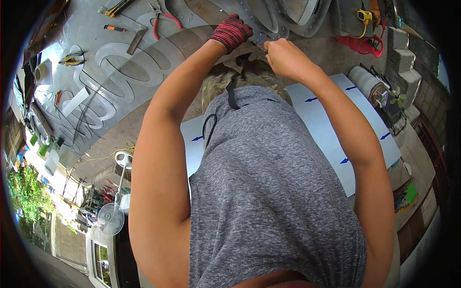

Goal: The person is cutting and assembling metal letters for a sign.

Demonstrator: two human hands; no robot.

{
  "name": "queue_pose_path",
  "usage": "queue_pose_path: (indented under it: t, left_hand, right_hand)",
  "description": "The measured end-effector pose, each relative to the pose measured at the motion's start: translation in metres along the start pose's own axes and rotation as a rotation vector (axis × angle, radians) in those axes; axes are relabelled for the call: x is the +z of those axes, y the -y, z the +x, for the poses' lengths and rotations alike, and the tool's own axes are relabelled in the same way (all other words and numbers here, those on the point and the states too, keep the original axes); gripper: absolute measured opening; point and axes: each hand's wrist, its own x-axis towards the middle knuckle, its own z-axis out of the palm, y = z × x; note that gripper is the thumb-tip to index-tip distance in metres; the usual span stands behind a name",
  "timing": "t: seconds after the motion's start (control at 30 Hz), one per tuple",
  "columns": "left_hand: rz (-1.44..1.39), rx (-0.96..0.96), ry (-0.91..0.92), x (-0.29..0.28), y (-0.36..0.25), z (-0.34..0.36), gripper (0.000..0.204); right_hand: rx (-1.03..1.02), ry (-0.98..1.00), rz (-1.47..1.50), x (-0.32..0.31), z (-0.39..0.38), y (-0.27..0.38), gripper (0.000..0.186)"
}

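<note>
My left hand (232, 33), in a red and black knit glove, is closed in a fist at the near edge of the worktable. What it grips, if anything, is hidden. Bare and closed, my right hand (288, 57) pinches a small flat grey metal piece (260, 39) that points toward the glove. Just beyond both hands lie curved metal channel shapes (276, 30) with small holes along their rims. Red-handled pliers (156, 30) and a metal square (137, 41) rest left of the glove.
Curved cut metal outlines (108, 60) spread over the table's left. An orange-handled tool (114, 29) and yellow-handled pliers (72, 60) lie there. A yellow tape measure (365, 16) and red plastic object (361, 44) are at far right. A pale sheet with blue arrows (331, 108) lies below.
</note>
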Motion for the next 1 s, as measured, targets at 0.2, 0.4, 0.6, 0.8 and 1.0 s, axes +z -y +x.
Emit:
queue_pose_path:
  t: [0.2,0.4,0.6,0.8,1.0]
  left_hand:
    - [-0.054,0.094,-0.084,-0.007,0.002,-0.004,0.008]
    - [0.025,0.124,-0.102,-0.015,0.001,-0.004,0.01]
    - [0.084,0.114,-0.066,-0.01,0.001,0.0,0.009]
    - [0.105,0.117,0.001,-0.022,0.004,0.002,0.009]
    - [0.028,0.101,0.002,-0.028,0.0,0.006,0.007]
  right_hand:
    - [0.028,0.008,0.005,-0.001,-0.005,0.005,0.018]
    - [0.068,0.002,0.016,-0.001,-0.008,0.004,0.017]
    - [0.049,0.037,0.009,-0.002,-0.002,0.004,0.015]
    - [0.029,0.02,0.031,0.001,-0.003,0.003,0.014]
    - [0.044,-0.012,0.014,-0.001,-0.01,0.001,0.014]
